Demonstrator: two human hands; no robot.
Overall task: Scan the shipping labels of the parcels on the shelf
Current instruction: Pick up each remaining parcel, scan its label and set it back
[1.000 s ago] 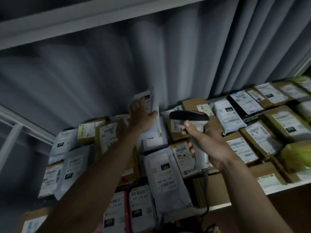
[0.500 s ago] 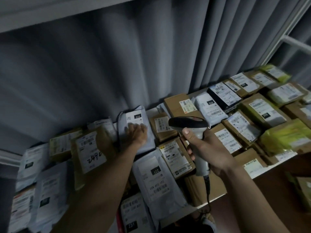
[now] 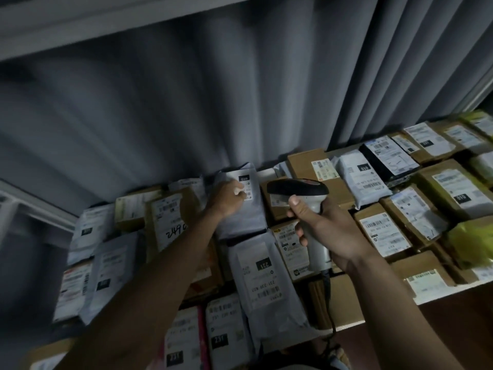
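Many labelled parcels lie flat on the shelf (image 3: 354, 324). My left hand (image 3: 226, 197) rests on a grey plastic mailer (image 3: 241, 220) at the back of the shelf, with its fingers over part of the mailer's white label. My right hand (image 3: 326, 231) grips the handle of a barcode scanner (image 3: 297, 188). The scanner's black head hangs just right of that mailer and points left toward it. Its cable hangs down past the shelf's front edge. Another grey mailer marked 231 (image 3: 262, 276) lies right in front.
Cardboard boxes (image 3: 384, 233) and white mailers (image 3: 364, 180) fill the shelf to the right, with yellow-green bags (image 3: 469, 236) at the far right. More mailers (image 3: 109, 268) lie on the left. A grey curtain (image 3: 186, 102) hangs behind. An upper shelf board (image 3: 106, 25) runs overhead.
A second ago my left hand held the grey mailer up off the pile; it now lies flat under that hand. The scanner has stayed beside it while the view shifted.
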